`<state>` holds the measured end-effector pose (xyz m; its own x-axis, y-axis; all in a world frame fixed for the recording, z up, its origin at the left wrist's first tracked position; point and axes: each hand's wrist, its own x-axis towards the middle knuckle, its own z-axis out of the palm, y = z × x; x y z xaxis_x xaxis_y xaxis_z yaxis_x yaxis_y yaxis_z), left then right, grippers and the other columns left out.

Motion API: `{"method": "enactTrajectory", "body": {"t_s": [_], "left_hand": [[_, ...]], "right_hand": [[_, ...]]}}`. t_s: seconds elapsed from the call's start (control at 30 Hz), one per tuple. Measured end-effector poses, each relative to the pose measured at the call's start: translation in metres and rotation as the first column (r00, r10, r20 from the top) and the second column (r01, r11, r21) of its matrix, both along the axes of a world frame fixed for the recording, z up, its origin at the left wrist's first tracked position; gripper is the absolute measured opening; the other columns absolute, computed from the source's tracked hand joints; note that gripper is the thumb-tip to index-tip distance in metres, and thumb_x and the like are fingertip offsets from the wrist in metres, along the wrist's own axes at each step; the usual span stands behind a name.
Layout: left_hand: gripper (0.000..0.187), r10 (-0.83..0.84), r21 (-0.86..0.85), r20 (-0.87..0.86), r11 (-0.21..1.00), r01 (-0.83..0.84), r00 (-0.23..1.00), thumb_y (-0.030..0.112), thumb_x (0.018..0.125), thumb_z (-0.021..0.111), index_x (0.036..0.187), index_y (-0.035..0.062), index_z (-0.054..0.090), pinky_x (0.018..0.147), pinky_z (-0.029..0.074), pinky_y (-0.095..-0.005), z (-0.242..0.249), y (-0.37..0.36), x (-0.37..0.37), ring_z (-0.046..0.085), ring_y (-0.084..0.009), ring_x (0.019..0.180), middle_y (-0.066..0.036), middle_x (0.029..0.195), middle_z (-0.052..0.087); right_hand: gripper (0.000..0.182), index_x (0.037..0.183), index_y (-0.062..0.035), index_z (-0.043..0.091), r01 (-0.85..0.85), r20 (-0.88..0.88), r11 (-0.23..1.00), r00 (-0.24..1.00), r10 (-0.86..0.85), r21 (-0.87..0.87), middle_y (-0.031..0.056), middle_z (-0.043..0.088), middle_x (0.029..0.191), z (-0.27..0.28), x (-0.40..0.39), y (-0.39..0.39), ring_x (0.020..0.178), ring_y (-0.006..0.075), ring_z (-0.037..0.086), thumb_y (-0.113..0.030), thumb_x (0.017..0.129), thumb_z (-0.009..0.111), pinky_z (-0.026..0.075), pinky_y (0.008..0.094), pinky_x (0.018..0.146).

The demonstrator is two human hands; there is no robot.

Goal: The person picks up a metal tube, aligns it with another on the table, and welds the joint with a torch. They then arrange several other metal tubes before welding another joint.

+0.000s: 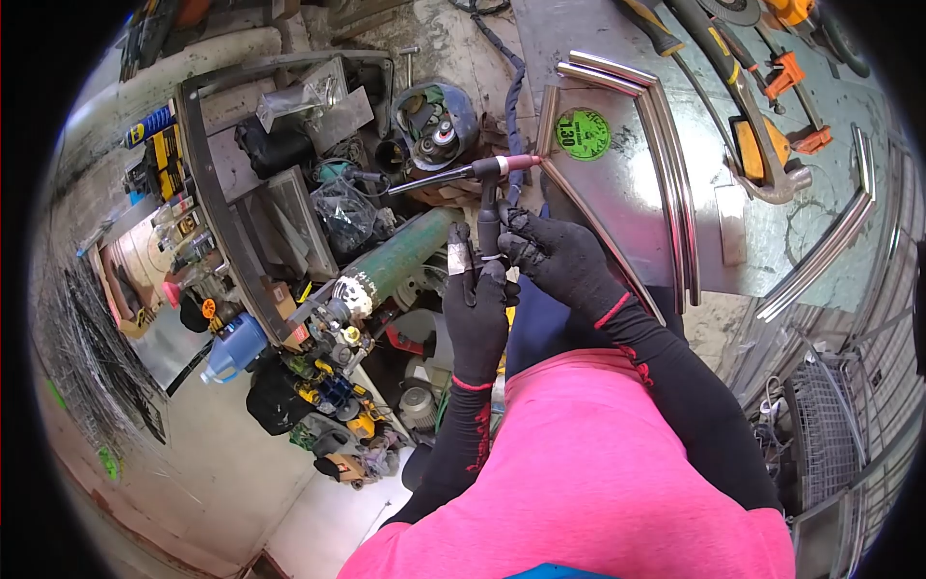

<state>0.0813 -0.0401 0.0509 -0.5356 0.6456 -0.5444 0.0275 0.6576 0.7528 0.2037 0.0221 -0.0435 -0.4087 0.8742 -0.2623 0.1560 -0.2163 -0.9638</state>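
Observation:
A TIG welding torch (490, 198) stands upright in front of me, with a reddish nozzle (524, 162) to the right and a long dark back end to the left. My left hand (475, 314), in a black glove with pale tape round one finger, is closed at the lower end of its handle. My right hand (559, 253), gloved too, has its fingers pinched together against the handle's right side; what lies between them is hidden. The nozzle's tip appears close to a bent metal tube (600, 236) along the metal table's edge.
Several bent shiny tubes (666, 183), a round green disc (584, 133) and a hammer (772, 179) lie on the metal table (627, 19). Left are a green gas cylinder (405, 253), a bucket of discs (468, 111) and a cluttered shelf frame (207, 183).

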Motion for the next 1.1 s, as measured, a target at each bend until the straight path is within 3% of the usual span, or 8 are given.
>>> {"method": "enactTrajectory", "body": {"t_s": [0.37,0.5,0.57,0.6,0.77,0.8,1.0,1.1], "left_hand": [[0.068,-0.087,-0.020,-0.025,0.996,0.086,0.996,0.015,0.111,0.061,0.171,0.0094,0.031,0.061,0.052,-0.0256,-0.006,-0.006,-0.007,0.065,-0.0091,0.076,-0.005,0.099,0.070],[0.062,-0.114,-0.013,-0.066,0.993,0.114,0.991,0.015,0.111,0.061,0.167,0.0049,0.038,0.063,0.052,-0.0261,-0.003,-0.004,-0.005,0.065,-0.0096,0.076,-0.005,0.100,0.069],[0.037,-0.133,-0.057,-0.136,0.990,0.127,0.982,0.011,0.109,0.062,0.140,-0.0078,0.060,0.066,0.055,-0.0289,-0.001,-0.005,-0.004,0.069,-0.0122,0.077,-0.009,0.095,0.073],[0.040,-0.191,-0.025,-0.318,0.981,0.193,0.929,0.011,0.108,0.063,0.143,-0.0076,0.059,0.065,0.054,-0.0291,0.013,0.007,0.010,0.068,-0.0123,0.075,-0.008,0.090,0.072],[0.043,-0.175,-0.047,-0.271,0.985,0.169,0.947,0.015,0.107,0.064,0.144,-0.0068,0.059,0.065,0.053,-0.0311,0.005,0.000,0.007,0.069,-0.0149,0.072,-0.011,0.090,0.075],[0.044,-0.251,-0.076,-0.324,0.968,0.240,0.912,0.015,0.107,0.062,0.145,-0.0064,0.058,0.065,0.054,-0.0320,0.010,0.003,0.005,0.069,-0.0157,0.070,-0.013,0.089,0.075],[0.054,-0.110,0.003,-0.155,0.994,0.112,0.982,0.012,0.109,0.060,0.160,0.0024,0.048,0.063,0.048,-0.0249,0.010,0.007,0.009,0.059,-0.0064,0.076,-0.003,0.096,0.069],[0.036,-0.070,-0.053,-0.084,0.996,0.066,0.994,0.014,0.110,0.061,0.144,0.0007,0.059,0.059,0.046,-0.0236,0.006,0.002,0.002,0.060,-0.0055,0.072,-0.001,0.093,0.069]], "right_hand": [[0.042,0.139,-0.0154,0.073,-0.046,0.028,0.998,0.999,0.045,0.037,0.0175,0.078,0.100,0.000,0.001,0.001,0.089,0.0391,0.076,-0.036,0.103,0.073,0.059,0.0453,0.076],[0.044,0.136,-0.0165,0.076,-0.006,-0.006,1.000,1.000,0.006,0.002,0.0188,0.078,0.098,0.001,0.000,0.002,0.089,0.0391,0.076,-0.043,0.100,0.075,0.058,0.0477,0.075],[0.041,0.138,-0.0145,0.073,-0.141,0.057,0.990,0.988,0.142,-0.031,0.0184,0.078,0.101,0.005,0.004,0.007,0.090,0.0391,0.076,-0.037,0.103,0.073,0.059,0.0464,0.076],[0.041,0.138,-0.0145,0.073,-0.141,0.056,0.989,0.988,0.143,-0.033,0.0184,0.078,0.101,0.004,0.004,0.006,0.090,0.0391,0.076,-0.037,0.103,0.073,0.059,0.0464,0.076],[0.040,0.136,-0.0146,0.074,0.092,-0.120,0.994,0.989,-0.084,0.062,0.0166,0.079,0.099,0.003,-0.001,0.000,0.087,0.0376,0.076,-0.038,0.104,0.072,0.058,0.0470,0.075],[0.038,0.134,-0.0143,0.074,-0.064,0.027,0.997,0.998,0.064,0.034,0.0147,0.078,0.095,-0.001,0.003,0.001,0.084,0.0359,0.076,-0.038,0.104,0.071,0.058,0.0471,0.074],[0.048,0.141,-0.0178,0.073,-0.038,-0.035,0.999,0.999,0.039,0.013,0.0177,0.078,0.098,-0.007,0.000,-0.001,0.085,0.0396,0.075,-0.041,0.099,0.076,0.058,0.0481,0.073],[0.047,0.141,-0.0173,0.073,0.007,-0.074,0.999,0.997,-0.003,0.041,0.0181,0.078,0.099,-0.005,0.000,-0.001,0.086,0.0397,0.074,-0.040,0.100,0.075,0.058,0.0486,0.074]]}}
